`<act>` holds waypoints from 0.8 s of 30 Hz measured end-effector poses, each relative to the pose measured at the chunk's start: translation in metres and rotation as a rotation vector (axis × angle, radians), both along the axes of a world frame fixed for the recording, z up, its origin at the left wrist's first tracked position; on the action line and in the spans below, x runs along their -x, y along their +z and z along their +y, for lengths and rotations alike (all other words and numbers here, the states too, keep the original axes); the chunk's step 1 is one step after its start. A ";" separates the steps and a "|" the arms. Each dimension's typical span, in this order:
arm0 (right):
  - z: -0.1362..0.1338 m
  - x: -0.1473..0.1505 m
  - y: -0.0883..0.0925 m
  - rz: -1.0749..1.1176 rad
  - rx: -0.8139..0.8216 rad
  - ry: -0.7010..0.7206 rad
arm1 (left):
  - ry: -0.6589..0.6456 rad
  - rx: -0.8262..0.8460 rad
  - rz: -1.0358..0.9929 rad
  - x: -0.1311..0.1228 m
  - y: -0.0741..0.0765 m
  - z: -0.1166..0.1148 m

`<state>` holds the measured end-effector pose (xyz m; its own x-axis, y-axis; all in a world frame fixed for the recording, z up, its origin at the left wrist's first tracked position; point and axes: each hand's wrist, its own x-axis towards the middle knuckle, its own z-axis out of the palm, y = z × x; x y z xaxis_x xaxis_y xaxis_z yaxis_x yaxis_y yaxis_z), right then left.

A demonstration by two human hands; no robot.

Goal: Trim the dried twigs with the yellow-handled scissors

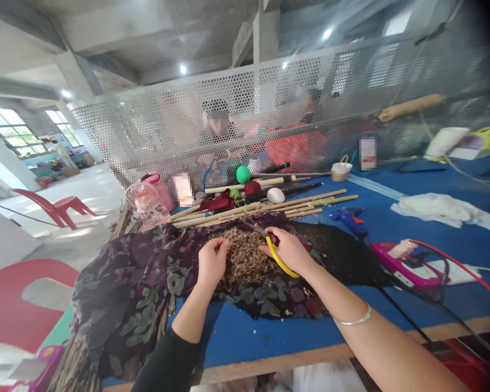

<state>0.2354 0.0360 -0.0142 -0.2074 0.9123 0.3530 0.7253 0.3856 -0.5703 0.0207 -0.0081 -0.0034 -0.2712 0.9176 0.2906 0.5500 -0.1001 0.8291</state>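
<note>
A pair of scissors [283,262] with yellow handles is in my right hand [292,250], its dark blades pointing up and to the left. My left hand [213,261] is closed in a pinch at the left edge of a heap of brown dry shreds [247,258]; whatever its fingertips hold is too small to make out. Under the heap lies a dark flowered cloth [139,272], spread over the blue table [237,337]. Both hands are close to the heap, one on either side.
Behind the heap lie several thin sticks [326,197], a green ball [243,174] and a white ball [275,195]. A pink bag [149,201] stands at left. On the right are a blue glue gun [349,219], a magenta power strip [408,267] with cables, and white cloth [441,209]. People sit behind a perforated screen [155,125].
</note>
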 end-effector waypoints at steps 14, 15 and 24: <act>-0.024 0.018 0.013 0.011 -0.165 0.199 | -0.152 0.001 -0.760 -0.017 0.006 -0.004; -0.026 0.021 0.014 -0.005 -0.173 0.211 | -0.179 0.015 -0.808 -0.018 0.005 -0.005; -0.031 0.025 0.015 -0.036 -0.201 0.232 | -0.268 0.036 -0.914 -0.025 0.001 -0.007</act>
